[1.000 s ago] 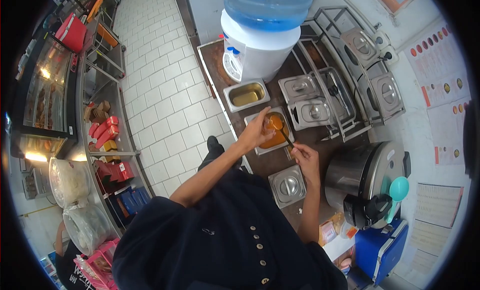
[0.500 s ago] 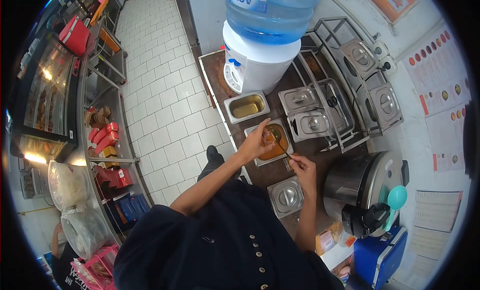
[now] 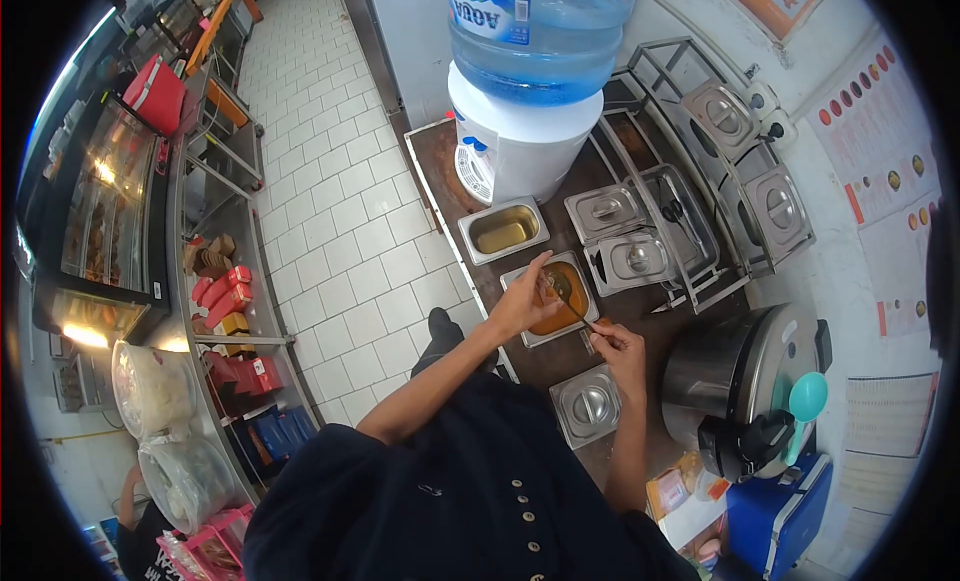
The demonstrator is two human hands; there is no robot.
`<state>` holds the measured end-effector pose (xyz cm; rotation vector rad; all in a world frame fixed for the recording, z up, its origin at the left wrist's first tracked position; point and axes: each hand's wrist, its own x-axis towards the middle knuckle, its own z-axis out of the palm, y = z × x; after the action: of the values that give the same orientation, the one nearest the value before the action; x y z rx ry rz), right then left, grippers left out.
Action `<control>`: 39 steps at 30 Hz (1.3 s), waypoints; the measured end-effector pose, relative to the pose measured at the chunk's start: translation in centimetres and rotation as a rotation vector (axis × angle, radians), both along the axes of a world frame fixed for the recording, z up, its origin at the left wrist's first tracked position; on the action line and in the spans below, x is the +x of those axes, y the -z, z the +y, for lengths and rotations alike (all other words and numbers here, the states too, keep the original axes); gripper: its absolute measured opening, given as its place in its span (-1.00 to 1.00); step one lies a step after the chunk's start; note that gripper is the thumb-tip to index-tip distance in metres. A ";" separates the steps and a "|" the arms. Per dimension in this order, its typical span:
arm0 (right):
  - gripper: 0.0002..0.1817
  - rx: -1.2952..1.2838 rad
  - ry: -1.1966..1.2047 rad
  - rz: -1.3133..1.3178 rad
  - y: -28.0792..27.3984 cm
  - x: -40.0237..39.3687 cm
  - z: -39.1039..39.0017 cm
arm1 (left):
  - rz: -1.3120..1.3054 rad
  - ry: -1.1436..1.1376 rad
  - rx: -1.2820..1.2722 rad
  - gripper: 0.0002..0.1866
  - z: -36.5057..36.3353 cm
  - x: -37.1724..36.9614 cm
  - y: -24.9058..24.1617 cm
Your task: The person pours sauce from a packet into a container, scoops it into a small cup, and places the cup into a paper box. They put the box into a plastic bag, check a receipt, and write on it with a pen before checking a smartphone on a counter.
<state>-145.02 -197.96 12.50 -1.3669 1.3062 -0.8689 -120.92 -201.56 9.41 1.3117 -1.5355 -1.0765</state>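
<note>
In my right hand [image 3: 620, 351] is the dark handle of a spoon [image 3: 577, 311], its bowl over a steel pan of orange-brown sauce [image 3: 545, 326]. Above the same pan, my left hand [image 3: 525, 303] has its thumb and fingers curled around something small and see-through beside the spoon's bowl; I cannot make out its kind. Farther along the counter stands an uncovered steel pan [image 3: 502, 231] with yellowish liquid in it. Closer to my body is a lidded steel pan [image 3: 587, 406].
A water dispenser [image 3: 525, 136] stands at the counter's far end. Lidded pans [image 3: 632, 259] and a metal rack [image 3: 690, 291] line the wall side. A large cooker [image 3: 715, 371] with a turquoise ladle [image 3: 808, 399] is at right. Another person's arm [image 3: 130, 496] shows lower left.
The whole view has shifted slightly, moving the scene right and down in the picture. Both hands stay at the sauce pan with the spoon between them.
</note>
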 end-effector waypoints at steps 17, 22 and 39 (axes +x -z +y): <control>-0.86 0.029 0.033 0.231 1.0 -1.3 -0.9 | 0.064 -0.117 -0.138 -0.12 -0.3 0.7 2.1; -0.84 -0.144 -0.136 0.904 2.9 1.2 -2.0 | 0.055 -0.138 -0.191 -0.13 0.3 0.4 2.0; -0.86 -0.556 -0.199 0.302 -5.1 8.1 -5.0 | 0.292 -0.164 -0.084 -0.39 1.2 1.9 -0.6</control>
<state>-136.91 -202.92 17.63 -2.0927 1.1626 -0.9526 -119.05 -200.32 10.04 1.1447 -1.2222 -1.0360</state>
